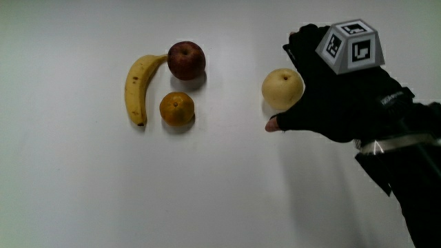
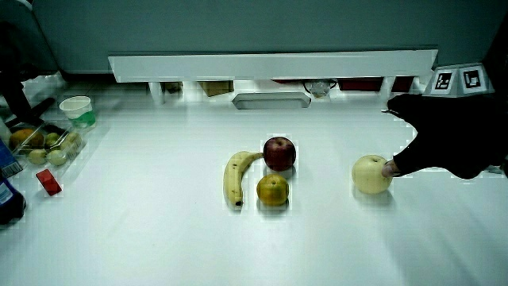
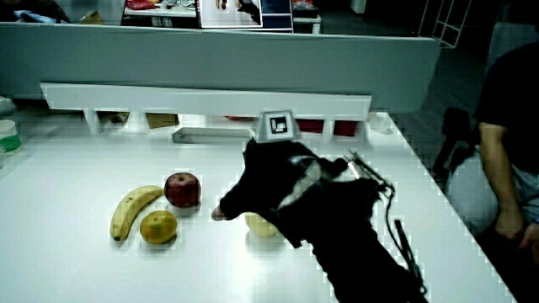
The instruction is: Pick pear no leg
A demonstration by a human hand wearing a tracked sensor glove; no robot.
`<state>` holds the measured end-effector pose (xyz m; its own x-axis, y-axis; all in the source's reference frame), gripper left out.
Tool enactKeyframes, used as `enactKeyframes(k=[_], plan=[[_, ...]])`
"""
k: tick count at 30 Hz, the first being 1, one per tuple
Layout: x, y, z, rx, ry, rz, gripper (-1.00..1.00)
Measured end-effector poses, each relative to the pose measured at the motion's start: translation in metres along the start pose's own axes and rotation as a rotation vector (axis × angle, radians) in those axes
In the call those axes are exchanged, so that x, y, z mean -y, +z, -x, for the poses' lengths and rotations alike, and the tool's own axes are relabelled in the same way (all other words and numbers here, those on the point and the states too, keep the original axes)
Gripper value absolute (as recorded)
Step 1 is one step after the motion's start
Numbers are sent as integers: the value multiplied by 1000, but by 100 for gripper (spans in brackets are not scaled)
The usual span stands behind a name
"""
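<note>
A pale yellow pear (image 1: pixel 281 88) rests on the white table (image 1: pixel 207 193), apart from the other fruit. The hand (image 1: pixel 313 89), in a black glove with a patterned cube (image 1: pixel 351 47) on its back, lies right beside the pear and curves around it. Its thumb tip (image 1: pixel 273 126) sits at the pear's side nearer the person. In a side view the thumb (image 2: pixel 389 168) touches the pear (image 2: pixel 370 175) while the other fingers (image 2: pixel 397 105) are raised and spread above it. In a side view the hand (image 3: pixel 269 189) hides most of the pear (image 3: pixel 259 225).
A banana (image 1: pixel 138 86), a red apple (image 1: pixel 186 60) and an orange (image 1: pixel 177 109) lie together a hand's width from the pear. In a side view a green cup (image 2: pixel 77 110), a clear tray of fruit (image 2: pixel 48 143) and a small red object (image 2: pixel 49 182) stand near the table's edge.
</note>
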<state>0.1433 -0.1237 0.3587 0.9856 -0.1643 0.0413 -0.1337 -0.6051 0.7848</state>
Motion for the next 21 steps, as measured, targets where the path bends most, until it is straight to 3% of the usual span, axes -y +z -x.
enactKeyframes(k=[5, 7, 8, 13, 14, 16, 18, 21], plan=[[-20, -3, -7, -85, 19, 64, 0], [-33, -9, -12, -86, -18, 79, 0], [-37, -11, -12, -107, 4, 86, 0], [-57, -22, -15, -127, -23, 119, 0], [-63, -26, -17, -118, -51, 123, 0], [-68, -31, -17, -138, -32, 136, 0], [-77, -38, -20, -130, -65, 143, 0], [-85, -47, -22, -144, -72, 157, 0]])
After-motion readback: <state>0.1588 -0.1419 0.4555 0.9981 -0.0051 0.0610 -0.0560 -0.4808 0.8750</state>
